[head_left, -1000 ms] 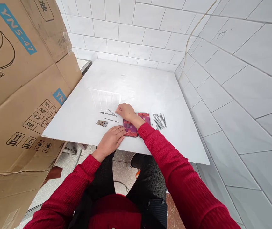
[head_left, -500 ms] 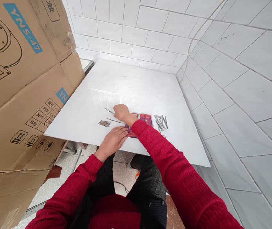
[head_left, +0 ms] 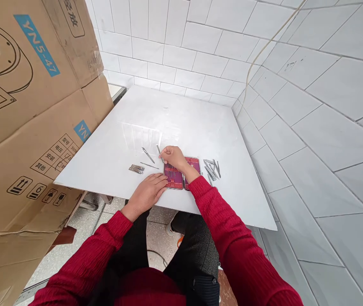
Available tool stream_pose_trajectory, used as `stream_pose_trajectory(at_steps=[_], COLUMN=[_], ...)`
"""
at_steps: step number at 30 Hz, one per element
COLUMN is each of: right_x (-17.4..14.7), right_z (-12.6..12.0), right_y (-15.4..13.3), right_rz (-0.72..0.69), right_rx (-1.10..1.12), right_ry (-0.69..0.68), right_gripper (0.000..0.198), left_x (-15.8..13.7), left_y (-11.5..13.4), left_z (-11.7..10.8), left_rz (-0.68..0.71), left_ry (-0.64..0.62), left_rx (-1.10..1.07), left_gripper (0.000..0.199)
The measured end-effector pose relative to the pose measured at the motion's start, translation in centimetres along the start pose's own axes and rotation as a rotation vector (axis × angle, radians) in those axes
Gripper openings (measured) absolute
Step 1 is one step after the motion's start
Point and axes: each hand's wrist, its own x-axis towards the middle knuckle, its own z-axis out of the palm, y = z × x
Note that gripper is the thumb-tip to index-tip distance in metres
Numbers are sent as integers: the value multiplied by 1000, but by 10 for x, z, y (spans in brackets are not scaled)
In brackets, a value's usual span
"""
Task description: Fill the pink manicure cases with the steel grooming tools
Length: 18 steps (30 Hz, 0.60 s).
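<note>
Slim tool (head_left: 158,149) now nearer the case (head_left: 175,185) — wide tabletop (head_left: 197,127) to far edge (head_left: 181,96).

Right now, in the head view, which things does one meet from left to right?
Cardboard box, nail clippers, slim metal tool in the right hand, open manicure case, group of metal manicure tools, right-hand tiled wall.

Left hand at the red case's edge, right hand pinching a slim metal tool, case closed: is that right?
Not quite: the red case is open, not closed; the head view shows its two halves spread on the table. The left hand is at its edge and the right hand pinches a slim metal tool, as you say.
</note>
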Motion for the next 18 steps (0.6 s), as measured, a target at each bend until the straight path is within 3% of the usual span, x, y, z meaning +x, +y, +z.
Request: stream_pose_trajectory(at_steps=[3,7,12,18], right_x=[-9,-19,-28,-31], right_z=[-13,-33,-54,-50], right_y=[14,28,46,52], right_rz=[30,13,-39,-30], right_rx=[312,480,485,309], right_ry=[-4,86,163,146], right_gripper=[6,24,67,59], left_x=[1,2,4,5], left_y=[-1,-1,1,2], left_z=[0,-1,-3,-3], left_rz=[7,7,-13,-13], left_ry=[3,0,-21,-21], left_rx=[-2,2,4,8], left_gripper=[28,29,30,31])
